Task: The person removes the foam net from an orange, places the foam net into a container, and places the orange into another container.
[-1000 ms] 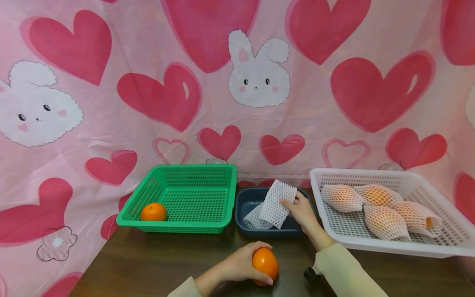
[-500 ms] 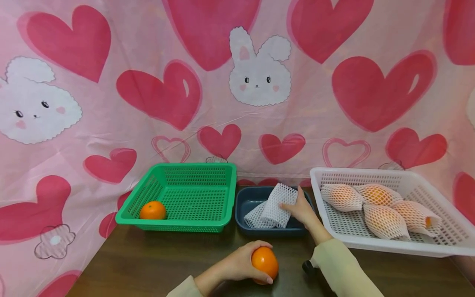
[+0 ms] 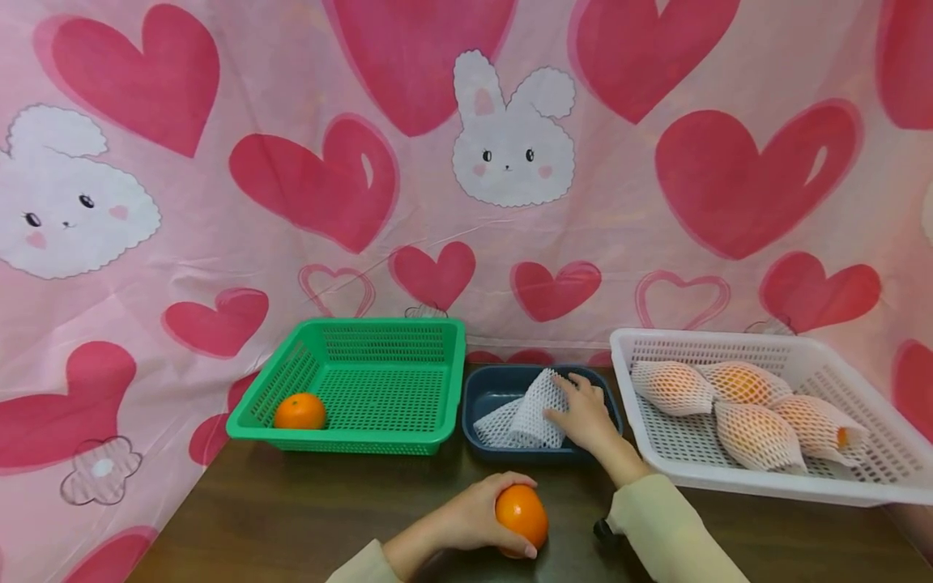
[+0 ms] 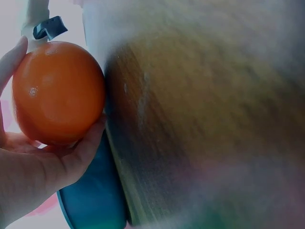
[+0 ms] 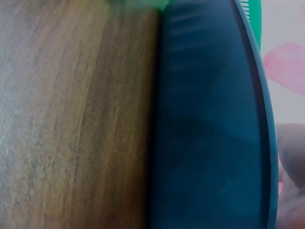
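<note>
Dark blue plastic tray [image 3: 503,456] is holding white foam-mesh sleeves [image 3: 539,413]; your right hand [image 3: 589,417] is touching them, thumb and fingers standing apart. Left of the tray, a green perforated plastic basket [image 3: 386,405] is holding one round orange fruit [image 3: 300,411]; right of the tray, a white perforated plastic basket [image 3: 663,437] is holding four mesh-wrapped fruits [image 3: 756,433]. In front of the tray, your left hand [image 3: 470,512] is gripping a bare, glossy orange ball-shaped fruit [image 3: 523,518]. Right wrist view: tray wall is hiding the sleeves and most of that hand.

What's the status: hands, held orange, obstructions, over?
Left hand gripping orange. Right hand at foam netting in navy tray. Nothing visibly blocking the orange.
</note>
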Demonstrator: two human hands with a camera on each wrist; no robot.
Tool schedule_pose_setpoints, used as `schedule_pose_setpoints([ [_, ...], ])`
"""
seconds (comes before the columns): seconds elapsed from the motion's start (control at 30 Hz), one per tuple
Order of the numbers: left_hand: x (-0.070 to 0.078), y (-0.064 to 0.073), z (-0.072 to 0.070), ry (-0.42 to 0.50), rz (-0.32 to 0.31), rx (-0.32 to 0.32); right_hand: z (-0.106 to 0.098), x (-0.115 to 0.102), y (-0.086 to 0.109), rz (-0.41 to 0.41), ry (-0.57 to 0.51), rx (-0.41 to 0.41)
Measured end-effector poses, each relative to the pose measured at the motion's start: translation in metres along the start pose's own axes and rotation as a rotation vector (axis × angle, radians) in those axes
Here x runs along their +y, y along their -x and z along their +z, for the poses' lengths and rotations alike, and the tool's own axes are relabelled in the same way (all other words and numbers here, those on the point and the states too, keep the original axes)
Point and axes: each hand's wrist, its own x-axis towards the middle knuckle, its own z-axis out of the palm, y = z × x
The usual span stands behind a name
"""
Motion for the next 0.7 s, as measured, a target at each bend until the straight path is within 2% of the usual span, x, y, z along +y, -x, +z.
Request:
schedule_pose_setpoints([
  [0.17,-0.050,-0.022,0.009,0.006,0.039,-0.009,0.002,0.000,0.002,-0.037,0.076,-0.098],
  [0.23,-0.065,-0.030,0.012,0.013,0.054,-0.011,0.003,0.001,0.001,-0.042,0.101,-0.135],
  [0.33,-0.071,-0.033,0.013,0.009,0.073,-0.008,0.003,0.002,-0.001,-0.056,0.127,-0.173],
  [0.37,-0.063,-0.030,0.013,0.005,0.067,-0.003,0.004,0.002,-0.001,-0.056,0.135,-0.181],
  [0.4,-0.063,-0.029,0.013,0.005,0.070,0.000,0.004,0.002,-0.002,-0.062,0.145,-0.186],
  [0.57,-0.001,-0.001,0.005,-0.011,0.017,0.041,0.000,0.000,-0.002,-0.066,0.152,-0.168],
  [0.63,0.014,0.007,0.003,-0.020,0.011,0.054,-0.002,-0.001,-0.002,-0.065,0.136,-0.148],
  [0.7,0.011,0.007,0.003,-0.017,0.018,0.061,-0.003,-0.002,-0.002,-0.071,0.121,-0.130],
])
